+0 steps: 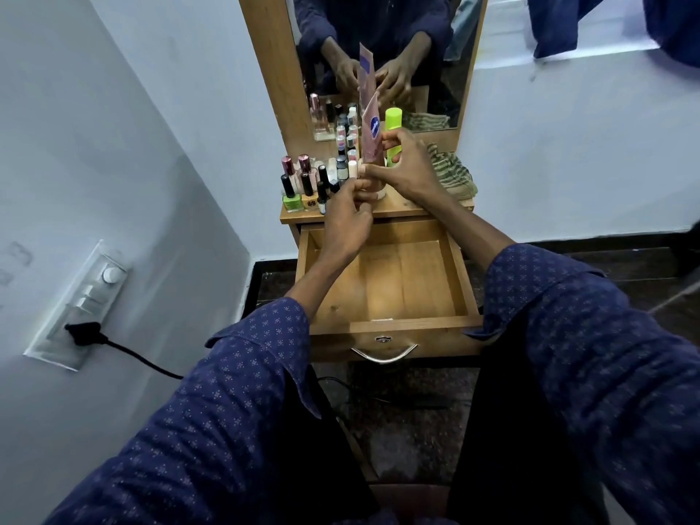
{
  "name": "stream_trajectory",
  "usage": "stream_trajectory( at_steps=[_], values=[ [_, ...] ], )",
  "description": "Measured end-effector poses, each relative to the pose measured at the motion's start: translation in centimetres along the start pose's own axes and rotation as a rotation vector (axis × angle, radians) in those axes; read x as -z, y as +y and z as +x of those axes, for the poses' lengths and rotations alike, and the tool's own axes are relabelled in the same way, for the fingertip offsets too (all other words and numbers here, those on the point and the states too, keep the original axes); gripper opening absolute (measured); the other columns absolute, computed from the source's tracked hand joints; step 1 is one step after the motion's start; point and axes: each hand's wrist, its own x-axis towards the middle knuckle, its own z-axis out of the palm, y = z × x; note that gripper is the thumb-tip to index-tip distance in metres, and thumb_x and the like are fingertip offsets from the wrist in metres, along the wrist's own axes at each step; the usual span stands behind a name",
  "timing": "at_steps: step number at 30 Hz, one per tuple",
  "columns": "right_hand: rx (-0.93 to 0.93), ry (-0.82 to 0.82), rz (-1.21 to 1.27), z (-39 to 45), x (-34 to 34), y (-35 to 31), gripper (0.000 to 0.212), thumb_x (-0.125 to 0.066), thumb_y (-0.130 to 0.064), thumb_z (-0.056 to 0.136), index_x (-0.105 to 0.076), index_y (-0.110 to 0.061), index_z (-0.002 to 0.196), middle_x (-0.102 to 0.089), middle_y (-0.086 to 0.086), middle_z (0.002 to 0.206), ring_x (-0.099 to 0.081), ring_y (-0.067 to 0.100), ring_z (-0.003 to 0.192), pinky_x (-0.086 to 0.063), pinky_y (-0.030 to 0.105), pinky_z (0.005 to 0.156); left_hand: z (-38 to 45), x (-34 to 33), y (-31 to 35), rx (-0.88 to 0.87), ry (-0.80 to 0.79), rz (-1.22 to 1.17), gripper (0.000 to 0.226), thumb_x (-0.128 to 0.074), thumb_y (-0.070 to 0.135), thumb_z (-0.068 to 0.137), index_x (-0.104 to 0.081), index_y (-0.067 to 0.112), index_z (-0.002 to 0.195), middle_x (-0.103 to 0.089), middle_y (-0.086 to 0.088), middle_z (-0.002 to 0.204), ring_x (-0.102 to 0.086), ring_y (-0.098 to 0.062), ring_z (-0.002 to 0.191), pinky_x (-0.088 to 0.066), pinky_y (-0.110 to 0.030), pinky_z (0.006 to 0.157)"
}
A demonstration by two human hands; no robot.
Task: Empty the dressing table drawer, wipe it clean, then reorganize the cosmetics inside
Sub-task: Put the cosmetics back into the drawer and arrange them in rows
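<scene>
The wooden drawer [460, 274] is pulled out and holds nothing. On the table top [401, 206] above it stand several nail polish and perfume bottles [303, 180]. A pink tube [370, 138] with a blue label stands upright on its white cap. My right hand [407, 164] grips the tube at its middle. My left hand [348, 214] pinches its lower end near the cap. A lime green bottle [393, 125] stands just behind the tube, partly hidden by my right fingers.
A striped green cloth [452, 170] lies on the table top at the right. The mirror [435, 39] rises behind the bottles. A switch panel with a black plug [81, 331] is on the left wall. The drawer's metal handle [384, 354] faces me.
</scene>
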Motion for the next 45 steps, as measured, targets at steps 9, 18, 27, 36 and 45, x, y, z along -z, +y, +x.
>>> stream_trajectory(
  at_steps=[9,18,27,36,45],
  values=[
    [-0.105,0.172,0.057,-3.2,1.4,0.1,0.078,-0.085,-0.066,0.069,-0.052,-0.019,0.121,-0.064,-0.008,0.112,-0.065,0.004,0.097,-0.063,0.033,0.081,-1.2,-0.3,-0.4,-0.047,0.054,-0.005,0.021,-0.068,0.018,0.096,-0.061,0.022,0.116,-0.07,0.003,0.096,-0.072,-0.012,0.091,-0.063,-0.047,0.081],
    [-0.248,0.132,-0.219,-14.0,2.7,2.5,0.079,-0.073,-0.087,0.066,-0.049,-0.025,0.109,-0.066,-0.01,0.096,-0.065,0.01,0.084,-0.057,0.036,0.07,-5.2,-4.9,-2.1,0.087,-0.175,0.036,0.037,-0.086,0.023,0.084,-0.065,0.011,0.113,-0.072,0.002,0.096,-0.068,-0.008,0.085,-0.056,-0.026,0.072],
    [-0.275,0.067,-0.428,-16.0,2.3,5.4,0.062,-0.079,-0.067,0.078,-0.054,-0.021,0.11,-0.068,-0.004,0.1,-0.068,0.017,0.09,-0.039,0.026,0.066,-6.3,-7.6,-4.5,0.376,-0.428,0.052,0.037,-0.077,0.037,0.085,-0.057,0.018,0.11,-0.073,-0.005,0.109,-0.074,-0.022,0.096,-0.063,-0.048,0.088],
    [-0.297,-0.105,-0.602,-16.2,1.4,5.2,0.04,-0.086,-0.049,0.08,-0.08,-0.018,0.104,-0.072,0.005,0.1,-0.06,0.021,0.1,-0.048,0.031,0.073,-6.3,-7.6,-5.5,0.465,-0.448,0.005,0.05,-0.078,0.006,0.093,-0.045,0.01,0.13,-0.072,-0.013,0.1,-0.076,-0.024,0.081,-0.064,-0.046,0.076],
    [-0.235,-0.196,-0.78,-16.6,1.3,4.4,0.051,-0.083,-0.055,0.08,-0.076,-0.01,0.102,-0.072,0.01,0.099,-0.056,0.028,0.105,-0.049,0.04,0.08,-6.2,-7.5,-5.8,0.476,-0.516,-0.019,0.053,-0.056,-0.02,0.087,-0.056,0.0,0.136,-0.069,-0.011,0.108,-0.068,-0.027,0.102,-0.057,-0.046,0.094]
  ],
)
